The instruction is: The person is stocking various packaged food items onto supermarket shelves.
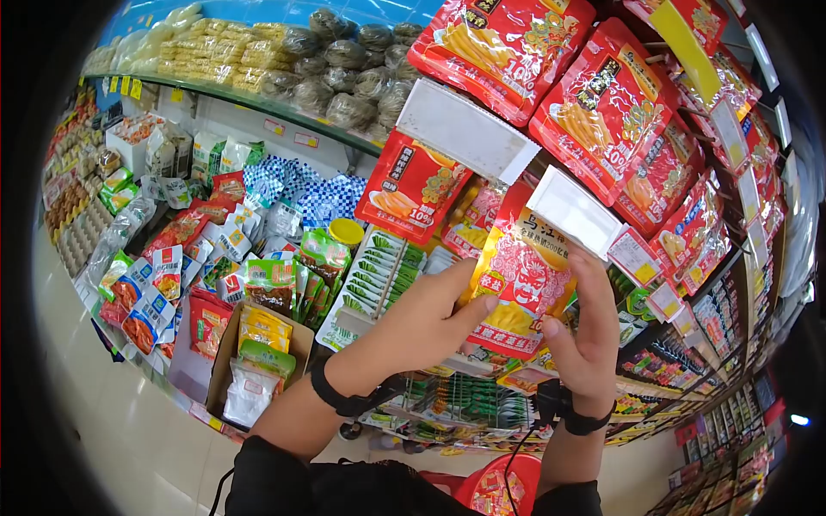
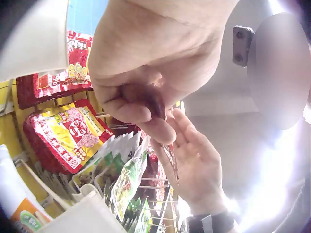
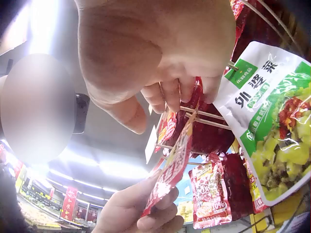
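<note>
A red and yellow pickle pouch (image 1: 522, 279) with a printed opera-mask face is held up in front of the hanging display, its front facing the head camera. My left hand (image 1: 422, 320) pinches its left edge, thumb on the front and fingers behind. At its right side is my right hand (image 1: 591, 335), thumb apart and fingers fairly straight against the edge. The right wrist view shows the pouch (image 3: 171, 167) nearly edge-on, the right fingertips meeting its far end. Similar red pouches (image 1: 602, 107) hang just beyond.
White price-tag holders (image 1: 469, 129) jut out close above the hands. To the left, a shelf bears loose packets (image 1: 228, 236) and an open carton (image 1: 222, 378). Bundled noodles (image 1: 228, 52) lie on the upper shelf. A red basket (image 1: 508, 469) with packets is down by the body.
</note>
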A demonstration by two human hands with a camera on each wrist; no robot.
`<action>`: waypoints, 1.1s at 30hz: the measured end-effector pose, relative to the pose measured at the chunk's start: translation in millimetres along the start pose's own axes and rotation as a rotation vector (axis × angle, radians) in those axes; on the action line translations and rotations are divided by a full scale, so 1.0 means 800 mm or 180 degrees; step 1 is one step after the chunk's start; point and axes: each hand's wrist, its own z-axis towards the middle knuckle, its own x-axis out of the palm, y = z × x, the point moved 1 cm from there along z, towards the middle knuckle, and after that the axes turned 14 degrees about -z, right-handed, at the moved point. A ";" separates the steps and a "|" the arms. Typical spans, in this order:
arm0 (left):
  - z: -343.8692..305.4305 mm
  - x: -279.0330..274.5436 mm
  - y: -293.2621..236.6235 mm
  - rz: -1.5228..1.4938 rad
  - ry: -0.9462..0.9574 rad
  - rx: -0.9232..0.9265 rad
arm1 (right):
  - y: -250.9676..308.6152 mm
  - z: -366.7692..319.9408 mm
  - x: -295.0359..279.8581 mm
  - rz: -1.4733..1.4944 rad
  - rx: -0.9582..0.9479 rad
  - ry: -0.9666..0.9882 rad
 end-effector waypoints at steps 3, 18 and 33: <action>0.004 -0.004 -0.001 0.0152 -0.0068 -0.0028 | 0.002 0.011 0.004 -0.0177 -0.0026 0.0239; -0.054 -0.027 0.005 0.1729 -0.0528 0.1076 | -0.020 0.062 0.045 -0.1157 0.0149 0.0921; -0.088 -0.031 0.011 0.1200 -0.0216 0.0865 | -0.066 0.094 0.080 -0.1881 0.0097 0.1476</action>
